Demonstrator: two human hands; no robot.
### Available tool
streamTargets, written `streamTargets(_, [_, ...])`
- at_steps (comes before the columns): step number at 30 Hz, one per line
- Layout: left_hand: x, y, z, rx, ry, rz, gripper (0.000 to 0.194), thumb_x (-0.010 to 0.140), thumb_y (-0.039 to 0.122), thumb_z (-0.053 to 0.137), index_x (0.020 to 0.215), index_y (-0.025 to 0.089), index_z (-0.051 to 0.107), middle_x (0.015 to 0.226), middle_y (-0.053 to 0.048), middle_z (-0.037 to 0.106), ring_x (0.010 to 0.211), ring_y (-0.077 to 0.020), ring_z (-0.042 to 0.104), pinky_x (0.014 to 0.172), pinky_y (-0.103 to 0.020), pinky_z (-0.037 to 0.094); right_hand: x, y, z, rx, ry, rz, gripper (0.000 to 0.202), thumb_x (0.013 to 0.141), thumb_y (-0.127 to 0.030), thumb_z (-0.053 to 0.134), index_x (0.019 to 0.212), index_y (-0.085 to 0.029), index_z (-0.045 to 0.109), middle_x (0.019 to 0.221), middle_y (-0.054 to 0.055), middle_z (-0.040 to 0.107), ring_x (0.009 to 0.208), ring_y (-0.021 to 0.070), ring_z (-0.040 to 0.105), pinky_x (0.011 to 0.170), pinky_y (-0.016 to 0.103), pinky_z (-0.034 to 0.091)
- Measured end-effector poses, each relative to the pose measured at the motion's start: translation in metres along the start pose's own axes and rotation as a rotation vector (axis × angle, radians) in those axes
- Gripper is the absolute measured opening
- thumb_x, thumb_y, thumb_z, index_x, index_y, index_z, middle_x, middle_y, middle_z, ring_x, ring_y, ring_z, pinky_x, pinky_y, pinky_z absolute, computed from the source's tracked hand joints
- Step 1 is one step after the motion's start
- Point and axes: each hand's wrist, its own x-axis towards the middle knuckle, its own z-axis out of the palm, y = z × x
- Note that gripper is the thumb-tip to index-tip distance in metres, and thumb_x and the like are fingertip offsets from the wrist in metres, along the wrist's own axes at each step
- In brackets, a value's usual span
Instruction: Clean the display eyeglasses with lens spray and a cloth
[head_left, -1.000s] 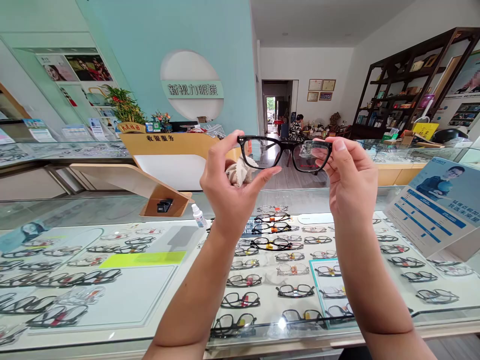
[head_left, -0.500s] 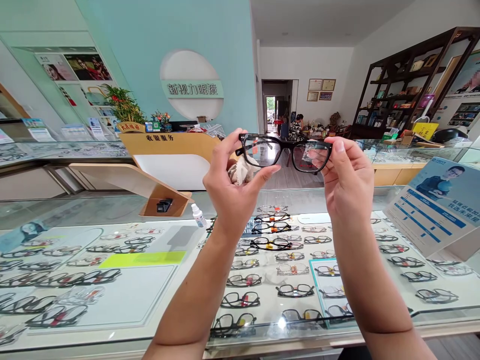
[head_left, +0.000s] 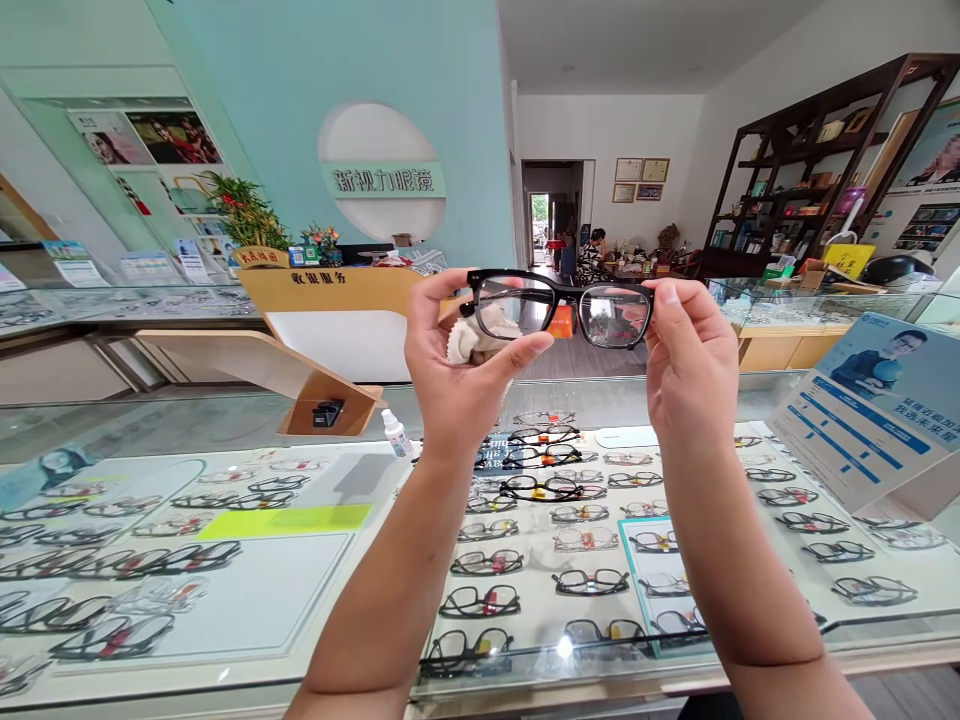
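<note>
Above the glass display counter (head_left: pixel 210 408): black-framed eyeglasses (head_left: pixel 566 294), raised nearly level between both hands.
Left hand (head_left: pixel 459 388): curled around the left end of the frame, thumb stretched out just below the left lens.
Cream cloth (head_left: pixel 465 341): bunched in the left palm, partly behind that lens.
Right hand (head_left: pixel 694 370): thumb and fingers pinched narrowly on the right end of the frame.
Orange patch (head_left: pixel 562 321): beneath the bridge; what it belongs to cannot be told.
Rows of display spectacles (head_left: pixel 590 582): inside the counter, below the forearms.
White dropper-shaped bottle (head_left: pixel 395 434): upright, left of the left forearm.
Blue-and-white placard (head_left: pixel 855 410): tilted, right of the right forearm.
Cashier desk (head_left: pixel 337 345): beyond the left hand.
</note>
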Motion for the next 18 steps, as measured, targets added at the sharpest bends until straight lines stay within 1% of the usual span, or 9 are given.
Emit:
streamTargets(4, [0.000,0.001,0.003,-0.067,-0.029,-0.059,0.087,0.069,0.075,0.097,0.136,0.036,0.059,0.127,-0.008,0.077,0.119,-0.0323,0.079,0.094,-0.044,0.067,-0.001,-0.005,0.003,0.067,0.020,0.069,0.033,0.104,-0.062,0.067,0.103,-0.029,0.072,0.090,0.000,0.069,0.085,0.0175,0.069,0.079,0.034,0.059])
streamTargets(6, [-0.001,0.004,0.006,-0.114,-0.027,-0.094,0.088,0.067,0.074,0.099,0.135,0.035,0.058,0.123,-0.007,0.078,0.115,-0.0309,0.080,0.090,-0.041,0.067,-0.002,-0.008,0.004,0.107,0.039,0.106,0.033,0.101,-0.061,0.072,0.097,-0.029,0.070,0.088,0.000,0.068,0.084,0.0171,0.068,0.079,0.033,0.058])
streamTargets(10, [-0.008,0.013,0.010,-0.218,-0.007,-0.243,0.081,0.071,0.067,0.101,0.132,0.033,0.059,0.110,-0.006,0.082,0.089,-0.0226,0.080,0.074,-0.034,0.066,-0.002,-0.011,0.005,0.139,0.038,0.151,0.036,0.101,-0.061,0.073,0.090,-0.027,0.067,0.087,0.000,0.067,0.084,0.0169,0.067,0.080,0.034,0.057])
streamTargets(12, [-0.011,0.016,0.012,-0.243,0.012,-0.299,0.078,0.072,0.065,0.101,0.130,0.032,0.060,0.108,-0.005,0.083,0.083,-0.0202,0.079,0.069,-0.033,0.065,-0.002,-0.009,0.005,0.131,0.029,0.164,0.038,0.101,-0.062,0.072,0.089,-0.027,0.065,0.087,0.000,0.068,0.083,0.0171,0.067,0.079,0.034,0.056])
streamTargets(14, [-0.012,0.016,0.013,-0.249,0.024,-0.306,0.078,0.071,0.066,0.101,0.128,0.032,0.060,0.108,-0.005,0.083,0.083,-0.0203,0.079,0.069,-0.033,0.064,-0.001,-0.006,0.005,0.125,0.020,0.171,0.039,0.101,-0.064,0.071,0.090,-0.027,0.065,0.089,0.000,0.069,0.083,0.0172,0.067,0.078,0.033,0.055])
streamTargets(18, [-0.013,0.013,0.015,-0.219,0.010,-0.270,0.083,0.070,0.073,0.098,0.129,0.031,0.059,0.111,-0.007,0.083,0.090,-0.0225,0.081,0.073,-0.035,0.066,0.000,-0.001,0.004,0.115,0.002,0.178,0.040,0.101,-0.064,0.070,0.090,-0.027,0.064,0.089,0.000,0.069,0.083,0.0173,0.067,0.074,0.033,0.053])
